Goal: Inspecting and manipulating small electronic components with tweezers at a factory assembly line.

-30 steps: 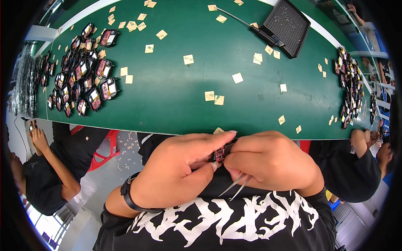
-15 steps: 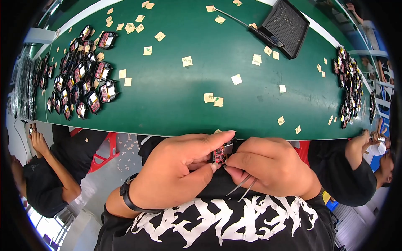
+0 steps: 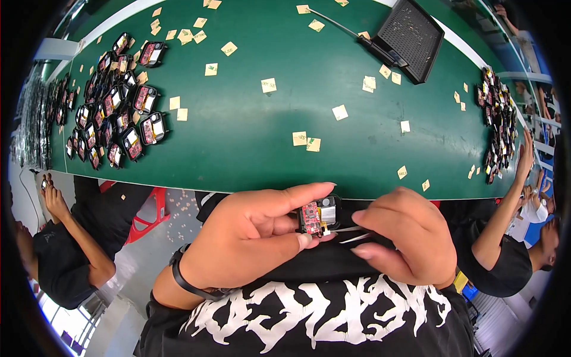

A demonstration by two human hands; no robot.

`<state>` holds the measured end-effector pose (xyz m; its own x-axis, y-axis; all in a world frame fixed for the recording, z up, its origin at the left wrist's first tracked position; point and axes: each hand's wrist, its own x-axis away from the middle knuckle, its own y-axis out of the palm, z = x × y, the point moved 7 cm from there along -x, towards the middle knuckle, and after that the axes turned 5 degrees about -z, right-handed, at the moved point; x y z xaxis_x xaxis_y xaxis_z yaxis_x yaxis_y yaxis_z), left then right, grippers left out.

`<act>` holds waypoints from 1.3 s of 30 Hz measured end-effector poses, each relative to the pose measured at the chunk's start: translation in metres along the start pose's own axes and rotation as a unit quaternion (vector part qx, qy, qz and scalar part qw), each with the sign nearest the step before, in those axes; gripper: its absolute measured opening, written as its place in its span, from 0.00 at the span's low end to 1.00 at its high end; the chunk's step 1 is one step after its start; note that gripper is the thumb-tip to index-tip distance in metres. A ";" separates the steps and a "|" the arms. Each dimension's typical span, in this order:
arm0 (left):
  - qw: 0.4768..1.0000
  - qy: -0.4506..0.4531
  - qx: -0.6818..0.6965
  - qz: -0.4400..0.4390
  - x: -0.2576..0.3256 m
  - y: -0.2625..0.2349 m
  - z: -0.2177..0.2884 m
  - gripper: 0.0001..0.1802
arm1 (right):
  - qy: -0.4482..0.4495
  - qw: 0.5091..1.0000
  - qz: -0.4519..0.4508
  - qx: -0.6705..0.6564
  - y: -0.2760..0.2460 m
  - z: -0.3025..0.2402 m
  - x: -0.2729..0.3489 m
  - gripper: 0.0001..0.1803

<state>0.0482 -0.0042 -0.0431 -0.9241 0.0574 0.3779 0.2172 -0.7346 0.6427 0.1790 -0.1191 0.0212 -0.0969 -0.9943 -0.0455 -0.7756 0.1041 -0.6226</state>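
My left hand (image 3: pixel 247 235) grips a small black device housing (image 3: pixel 336 205) at the table's near edge, thumb below and index finger stretched along the top. Inside the housing sit a red circuit board (image 3: pixel 311 215) and a silver battery-like block (image 3: pixel 328 213). A yellow strip and a small white piece show at the board's lower right corner. To the right, my right hand (image 3: pixel 410 238) is closed on metal tweezers (image 3: pixel 355 238). Their prongs point left toward the housing, slightly apart; whether they touch it I cannot tell.
Many similar open housings (image 3: pixel 112 101) crowd the left of the green table (image 3: pixel 238 149), with another cluster (image 3: pixel 498 125) at the far right. Small beige paper squares (image 3: pixel 269 85) lie scattered. A black tray (image 3: pixel 410 38) and a thin-shafted tool (image 3: pixel 333 22) lie at the back. Co-workers sit on both sides.
My right hand has moved right, away from the housing, and the tweezers now point left instead of down. More of the board and silver block shows. The right co-worker's arm has risen.
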 end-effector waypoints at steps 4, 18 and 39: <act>1.000 -0.003 0.023 0.021 -0.003 -0.004 0.000 0.32 | -0.026 0.996 0.009 0.083 0.000 -0.007 0.013 0.20; 0.998 0.017 0.006 0.054 -0.006 -0.001 0.005 0.33 | -0.112 0.969 0.093 0.198 0.001 -0.025 0.009 0.17; 0.997 0.044 -0.006 0.064 -0.001 -0.005 0.012 0.34 | -0.144 0.954 0.102 0.241 0.007 -0.036 -0.001 0.15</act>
<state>0.0518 0.0073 -0.0383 -0.9130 -0.0964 0.3965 0.3320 -0.7404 0.5844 0.1514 -0.1162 0.0449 0.0140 -0.9273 -0.3740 -0.3749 0.3419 -0.8617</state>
